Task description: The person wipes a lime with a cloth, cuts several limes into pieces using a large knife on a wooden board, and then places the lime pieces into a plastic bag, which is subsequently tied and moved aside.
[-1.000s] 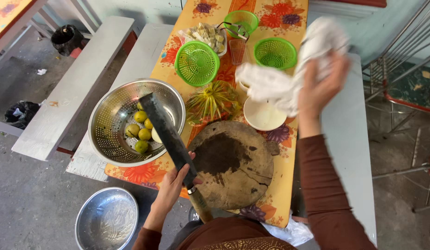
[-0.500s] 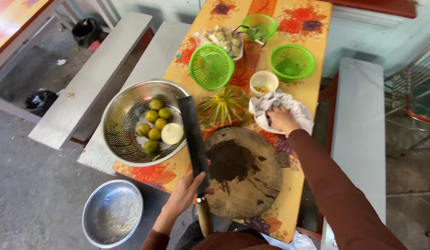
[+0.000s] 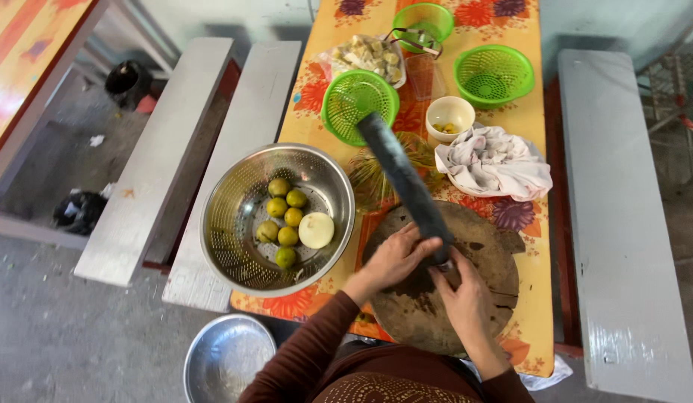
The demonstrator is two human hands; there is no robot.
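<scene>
A long dark cleaver [image 3: 399, 172] points away from me over a round, stained wooden chopping board [image 3: 490, 257]. My left hand [image 3: 395, 260] wraps around the base of the blade. My right hand [image 3: 466, 298] grips the handle just behind it, above the board. To the left, a steel colander [image 3: 223, 224] holds several green limes [image 3: 287, 216] and a peeled white onion [image 3: 317, 230]. A crumpled white cloth [image 3: 496, 160] lies on a plate beyond the board.
On the orange floral table [image 3: 529, 119] stand a small white bowl [image 3: 449, 116], three green plastic baskets [image 3: 358, 101] and a plate of pale chunks [image 3: 365, 54]. Grey benches [image 3: 622, 224] flank the table. A steel bowl [image 3: 227, 362] sits on the floor.
My right hand set the white cloth down on the plate and came back to the cleaver handle. My left hand slid from the handle up to the blade base.
</scene>
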